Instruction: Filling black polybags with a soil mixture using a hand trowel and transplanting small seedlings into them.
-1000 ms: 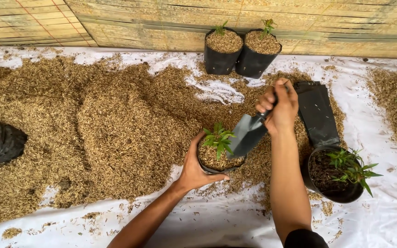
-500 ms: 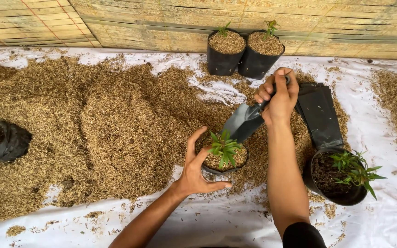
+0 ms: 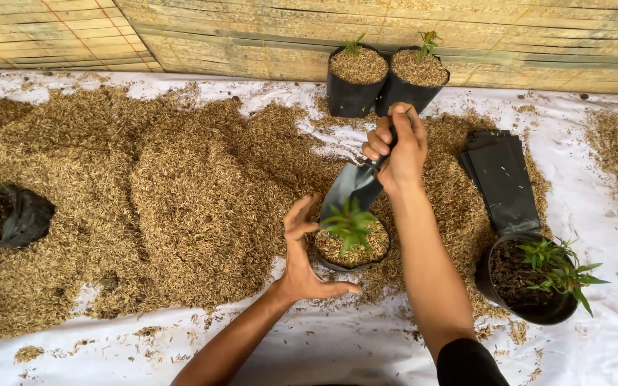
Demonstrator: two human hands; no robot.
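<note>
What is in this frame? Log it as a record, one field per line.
left hand: open, fingers spread, beside the small pot
right hand: gripping a dark trowel, blade angled down over the pot
small pot: black, filled with husk, green seedling in it
husk pile: heaped on a white sheet
flat black bags: stacked right of the forearm
filled pots: two, by the wall

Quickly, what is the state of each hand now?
Left hand: open, beside the small seedling bag.
Right hand: closed, holding a trowel.
</note>
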